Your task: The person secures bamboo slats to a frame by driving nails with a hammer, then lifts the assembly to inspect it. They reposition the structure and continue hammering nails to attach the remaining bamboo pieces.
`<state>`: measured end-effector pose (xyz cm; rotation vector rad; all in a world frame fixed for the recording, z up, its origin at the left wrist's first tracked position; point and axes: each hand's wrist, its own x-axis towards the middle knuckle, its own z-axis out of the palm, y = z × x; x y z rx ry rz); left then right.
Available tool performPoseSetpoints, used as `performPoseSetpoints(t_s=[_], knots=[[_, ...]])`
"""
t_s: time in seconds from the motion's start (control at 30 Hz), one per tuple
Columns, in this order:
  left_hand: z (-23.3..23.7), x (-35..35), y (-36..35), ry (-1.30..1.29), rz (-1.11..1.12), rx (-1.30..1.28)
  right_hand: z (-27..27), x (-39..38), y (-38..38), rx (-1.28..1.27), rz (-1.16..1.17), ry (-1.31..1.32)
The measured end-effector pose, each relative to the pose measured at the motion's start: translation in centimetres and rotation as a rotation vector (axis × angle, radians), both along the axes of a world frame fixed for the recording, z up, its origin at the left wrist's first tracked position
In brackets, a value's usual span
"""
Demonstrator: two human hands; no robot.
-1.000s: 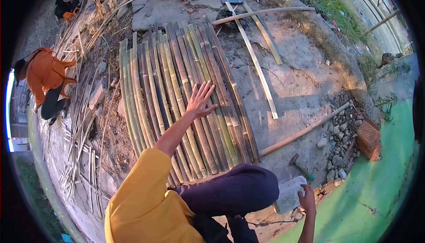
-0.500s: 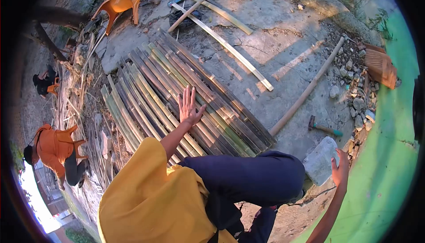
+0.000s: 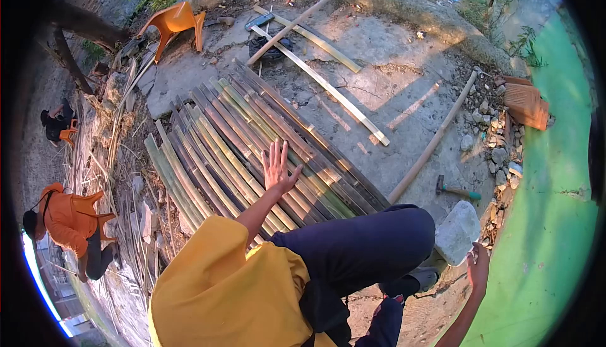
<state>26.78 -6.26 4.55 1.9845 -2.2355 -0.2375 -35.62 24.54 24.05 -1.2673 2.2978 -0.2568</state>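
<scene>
My left hand point(image 3: 278, 169) hovers or rests flat over a row of split bamboo slats point(image 3: 233, 157), fingers spread, nothing in the palm. The slats lie side by side on the ground, brown and yellow-green, ahead of my bent knee. Down at the right, my right hand point(image 3: 480, 266) is just below a rough pale concrete block point(image 3: 459, 230), its fingers bent in toward the thumb. A small pale spot shows between those fingertips; I cannot tell what it is. The hammer point(image 3: 457, 190) with a green handle lies above the block.
A long pole point(image 3: 435, 138) lies right of the slats. Beyond are pale strips point(image 3: 328, 91) and an orange chair point(image 3: 173, 25). Rubble point(image 3: 499, 157) lines the green wall point(image 3: 549, 221). A person in orange point(image 3: 69, 221) sits at the left, another point(image 3: 57, 123) farther off.
The view has shifted slightly. My left hand stays spread over the slats. My right hand has dropped from beside the block to below it, its fingers drawing together.
</scene>
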Motion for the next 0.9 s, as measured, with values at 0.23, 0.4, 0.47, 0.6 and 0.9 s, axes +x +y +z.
performPoseSetpoints(t_s=[0.23, 0.4, 0.47, 0.6, 0.9], knots=[[-0.1, 0.5, 0.4, 0.031, -0.008, -0.054, 1.2, 2.0, 1.4, 0.029, 0.000, 0.005], [-0.2, 1.3, 0.3, 0.100, -0.021, -0.020, 1.8, 2.2, 3.6, 0.008, -0.047, -0.002], [-0.1, 2.3, 0.1, 0.150, -0.040, -0.018, 2.9, 2.6, 4.3, 0.007, -0.116, -0.013], [2.5, 9.4, 2.9, 0.109, 0.110, -0.122, 3.3, 1.7, 8.0, -0.030, -0.118, 0.047], [0.3, 16.3, 7.1, -0.012, 0.122, 0.009, 2.5, 1.3, 12.4, 0.064, -0.161, 0.037]])
